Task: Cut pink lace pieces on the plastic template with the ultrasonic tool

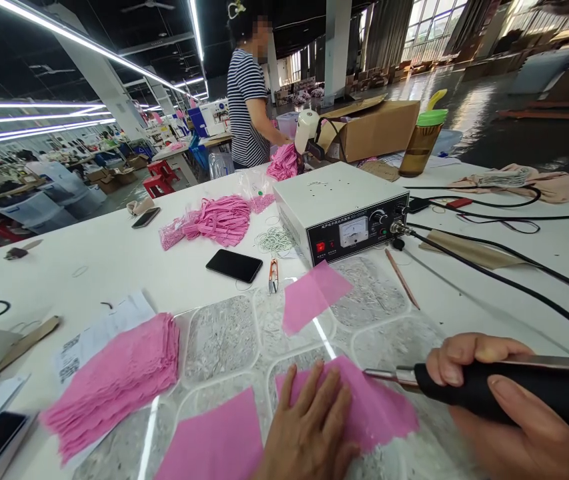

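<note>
My left hand lies flat with its fingers spread on a pink fabric piece, pressing it to the grey stone-patterned mat. My right hand is wrapped round the black handle of an ultrasonic cutter, whose thin metal tip touches or hovers just over the fabric's upper edge; I cannot tell which. Another pink piece lies left of my left hand, and a smaller pink piece rests farther up the mat. At the left stands a stack of pink fabric pieces.
A white control box with a dial stands behind the mat, its black cable running right. Nearby lie a phone, thread snips, a pencil and pink strap bundles. A bottle stands behind; a person works beyond.
</note>
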`<state>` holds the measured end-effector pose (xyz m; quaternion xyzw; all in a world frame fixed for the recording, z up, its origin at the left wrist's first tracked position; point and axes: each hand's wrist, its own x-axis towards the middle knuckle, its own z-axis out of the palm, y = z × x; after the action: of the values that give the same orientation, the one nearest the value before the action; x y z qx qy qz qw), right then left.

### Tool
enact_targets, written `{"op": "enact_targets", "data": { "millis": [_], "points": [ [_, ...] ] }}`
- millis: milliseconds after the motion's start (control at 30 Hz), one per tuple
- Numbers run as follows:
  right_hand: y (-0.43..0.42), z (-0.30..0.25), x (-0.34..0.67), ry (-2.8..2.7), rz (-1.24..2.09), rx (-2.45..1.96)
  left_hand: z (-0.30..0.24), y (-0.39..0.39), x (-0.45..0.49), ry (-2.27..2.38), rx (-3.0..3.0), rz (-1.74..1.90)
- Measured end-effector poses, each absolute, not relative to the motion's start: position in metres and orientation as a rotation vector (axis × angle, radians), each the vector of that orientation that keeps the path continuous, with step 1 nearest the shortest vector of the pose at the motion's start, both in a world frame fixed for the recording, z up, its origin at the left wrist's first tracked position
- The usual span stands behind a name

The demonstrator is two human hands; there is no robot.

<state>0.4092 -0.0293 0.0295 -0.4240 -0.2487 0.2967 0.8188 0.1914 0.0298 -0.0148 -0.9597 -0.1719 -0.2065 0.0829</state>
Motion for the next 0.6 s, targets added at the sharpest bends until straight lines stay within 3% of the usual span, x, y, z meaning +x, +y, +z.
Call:
{"op": "enact_targets", "data": {
  "millis": [600],
  "points": [
    [-0.032,0.017,0.424,-0.447,0.528,-0.881,-0.009,0.017,0.214,-0.456,-2.924,-0.831]
  ]
}}
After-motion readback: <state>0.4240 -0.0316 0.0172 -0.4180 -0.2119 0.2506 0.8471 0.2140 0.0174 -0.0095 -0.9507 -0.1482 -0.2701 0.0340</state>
